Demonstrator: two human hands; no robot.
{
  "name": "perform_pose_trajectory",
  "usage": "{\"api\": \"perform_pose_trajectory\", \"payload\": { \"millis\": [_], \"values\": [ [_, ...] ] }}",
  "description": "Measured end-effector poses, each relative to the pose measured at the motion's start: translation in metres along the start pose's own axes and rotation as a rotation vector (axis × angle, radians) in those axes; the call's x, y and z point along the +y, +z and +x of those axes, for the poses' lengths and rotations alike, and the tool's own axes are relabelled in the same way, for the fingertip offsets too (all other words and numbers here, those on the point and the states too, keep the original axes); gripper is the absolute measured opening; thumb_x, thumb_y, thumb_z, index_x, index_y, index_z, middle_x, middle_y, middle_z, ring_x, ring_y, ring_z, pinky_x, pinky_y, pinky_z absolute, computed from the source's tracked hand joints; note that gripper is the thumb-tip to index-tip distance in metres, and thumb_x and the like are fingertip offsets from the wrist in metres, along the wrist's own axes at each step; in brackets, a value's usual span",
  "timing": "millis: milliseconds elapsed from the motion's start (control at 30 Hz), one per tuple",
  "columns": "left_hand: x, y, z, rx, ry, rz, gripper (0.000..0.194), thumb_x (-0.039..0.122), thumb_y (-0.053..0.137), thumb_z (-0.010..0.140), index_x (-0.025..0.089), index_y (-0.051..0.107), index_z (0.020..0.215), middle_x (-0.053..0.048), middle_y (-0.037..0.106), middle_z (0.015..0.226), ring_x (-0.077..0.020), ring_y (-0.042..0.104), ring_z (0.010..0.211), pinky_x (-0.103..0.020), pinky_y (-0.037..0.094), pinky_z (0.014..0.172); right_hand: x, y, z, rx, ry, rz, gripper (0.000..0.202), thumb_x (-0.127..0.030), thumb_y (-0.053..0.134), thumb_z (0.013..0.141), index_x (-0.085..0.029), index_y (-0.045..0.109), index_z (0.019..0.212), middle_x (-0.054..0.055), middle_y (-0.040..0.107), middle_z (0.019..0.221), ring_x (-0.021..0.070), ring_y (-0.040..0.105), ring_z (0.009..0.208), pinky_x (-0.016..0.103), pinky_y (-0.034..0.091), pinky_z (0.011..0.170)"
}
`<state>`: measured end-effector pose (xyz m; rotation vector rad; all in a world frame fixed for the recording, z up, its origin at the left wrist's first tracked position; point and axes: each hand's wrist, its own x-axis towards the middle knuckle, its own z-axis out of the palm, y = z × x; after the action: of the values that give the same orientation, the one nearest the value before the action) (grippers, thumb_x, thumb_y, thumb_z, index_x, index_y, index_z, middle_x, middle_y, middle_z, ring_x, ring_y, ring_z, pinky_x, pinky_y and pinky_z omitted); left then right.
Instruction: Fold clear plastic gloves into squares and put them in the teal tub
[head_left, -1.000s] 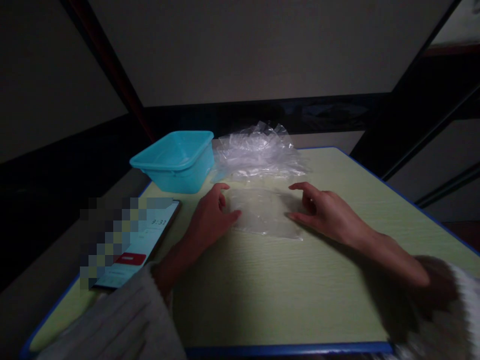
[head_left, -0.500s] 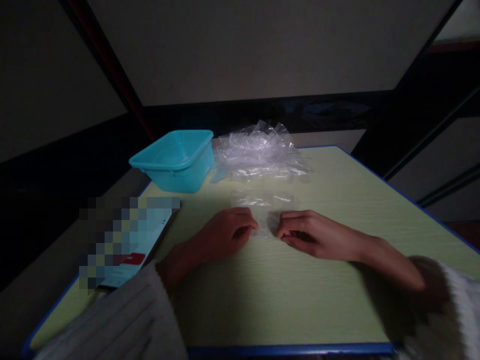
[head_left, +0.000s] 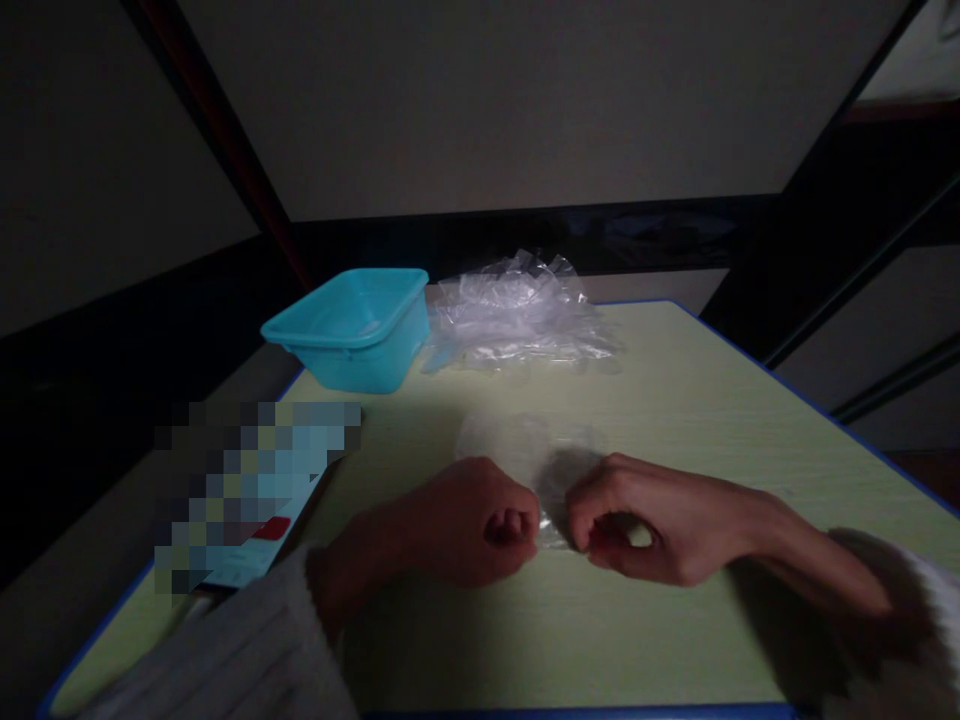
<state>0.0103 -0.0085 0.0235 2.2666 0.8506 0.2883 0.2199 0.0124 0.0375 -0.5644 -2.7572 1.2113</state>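
A thin clear plastic bag (head_left: 517, 440) spreads between and behind my hands, blurred and partly hidden by them. My left hand (head_left: 480, 520) is closed, with its fingers curled and its thumb pressed at the near edge of the bag. Just to the right, my right hand (head_left: 645, 515) pinches the same near edge between thumb and fingertips. A short glossy strip of the plastic shows in the gap between the two hands. Further back lies a crumpled heap of clear plastic bags (head_left: 517, 315).
A turquoise plastic basin (head_left: 341, 345) stands at the back left, beside the heap. On the left, a device with a lit screen (head_left: 300, 485), partly pixelated, rests on the pale green table (head_left: 585, 630) with blue edging. A wall rises behind.
Both hands have come toward me and risen a little, drawing the near edge of the bag with them. The bag no longer lies flat. Basin, heap and device stay put.
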Motion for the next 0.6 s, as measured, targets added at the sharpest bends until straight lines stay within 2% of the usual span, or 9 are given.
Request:
{"api": "perform_pose_trajectory", "payload": {
  "millis": [100,133,200,267,300,333,400,500,600],
  "values": [
    [0.003,0.001,0.002,-0.002,-0.012,-0.115,0.009,0.011,0.053,0.070,0.014,0.060,0.066,0.006,0.050,0.052,-0.0048,0.043,0.046,-0.014,0.033,0.046,0.000,-0.001,0.000,0.022,0.013,0.053,0.014,-0.003,0.048,0.067,-0.015,0.057,0.067,-0.004,0.047,0.054,0.0069,0.044,0.048,0.018,0.035,0.046],
    [0.002,0.001,0.004,0.054,-0.025,-0.124,0.010,0.012,0.052,0.072,0.014,0.060,0.065,0.006,0.049,0.050,-0.0049,0.043,0.045,-0.014,0.033,0.045,0.001,-0.002,0.000,0.091,0.026,0.039,0.013,-0.005,0.048,0.069,-0.015,0.057,0.068,-0.004,0.048,0.055,0.0066,0.043,0.048,0.017,0.035,0.045],
    [-0.001,0.000,0.007,0.251,-0.071,-0.082,0.014,0.012,0.050,0.074,0.014,0.060,0.065,0.004,0.052,0.053,-0.0063,0.046,0.047,-0.015,0.037,0.047,0.005,-0.004,0.002,0.310,0.061,-0.052,0.012,-0.008,0.047,0.075,-0.015,0.057,0.072,-0.003,0.051,0.059,0.0068,0.044,0.049,0.018,0.036,0.045],
    [-0.007,-0.001,0.010,0.455,-0.112,0.037,0.015,0.012,0.048,0.076,0.014,0.062,0.072,-0.001,0.062,0.068,-0.0105,0.056,0.061,-0.019,0.045,0.061,0.009,-0.006,0.003,0.508,0.092,-0.183,0.012,-0.012,0.046,0.081,-0.015,0.058,0.079,0.001,0.057,0.070,0.0093,0.050,0.057,0.020,0.041,0.051],
    [-0.011,-0.001,0.010,0.495,-0.109,0.095,0.015,0.012,0.048,0.076,0.014,0.062,0.079,-0.003,0.065,0.078,-0.0132,0.060,0.071,-0.023,0.048,0.070,0.011,-0.007,0.004,0.557,0.101,-0.241,0.013,-0.014,0.045,0.083,-0.014,0.058,0.085,0.004,0.060,0.077,0.0114,0.055,0.064,0.023,0.045,0.058],
    [-0.014,0.000,0.010,0.505,-0.105,0.146,0.018,0.012,0.048,0.076,0.014,0.062,0.087,-0.006,0.066,0.089,-0.0161,0.061,0.082,-0.027,0.047,0.079,0.013,-0.007,0.004,0.563,0.101,-0.292,0.015,-0.017,0.045,0.085,-0.014,0.058,0.091,0.007,0.062,0.087,0.0142,0.058,0.075,0.026,0.047,0.066],
    [-0.018,0.002,0.009,0.450,-0.114,0.228,0.029,0.016,0.047,0.079,0.012,0.058,0.106,-0.011,0.062,0.112,-0.0206,0.056,0.104,-0.034,0.043,0.093,0.016,-0.006,0.004,0.488,0.092,-0.365,0.025,-0.024,0.046,0.088,-0.013,0.055,0.108,0.012,0.060,0.107,0.0198,0.057,0.098,0.034,0.046,0.084],
    [-0.022,0.005,0.005,0.299,-0.131,0.332,0.047,0.026,0.045,0.085,0.005,0.043,0.127,-0.018,0.042,0.136,-0.0238,0.038,0.126,-0.039,0.032,0.104,0.021,-0.001,0.002,0.306,0.112,-0.445,0.056,-0.042,0.045,0.088,-0.007,0.037,0.132,0.019,0.044,0.134,0.0257,0.040,0.124,0.046,0.031,0.103],
    [-0.023,0.006,0.004,0.171,-0.131,0.424,0.059,0.036,0.043,0.087,0.005,0.030,0.135,-0.018,0.026,0.144,-0.0238,0.022,0.135,-0.042,0.023,0.109,0.027,0.002,-0.001,0.157,0.179,-0.490,0.076,-0.055,0.038,0.086,-0.005,0.019,0.140,0.021,0.023,0.145,0.0295,0.021,0.134,0.057,0.015,0.106]
  ]
}}
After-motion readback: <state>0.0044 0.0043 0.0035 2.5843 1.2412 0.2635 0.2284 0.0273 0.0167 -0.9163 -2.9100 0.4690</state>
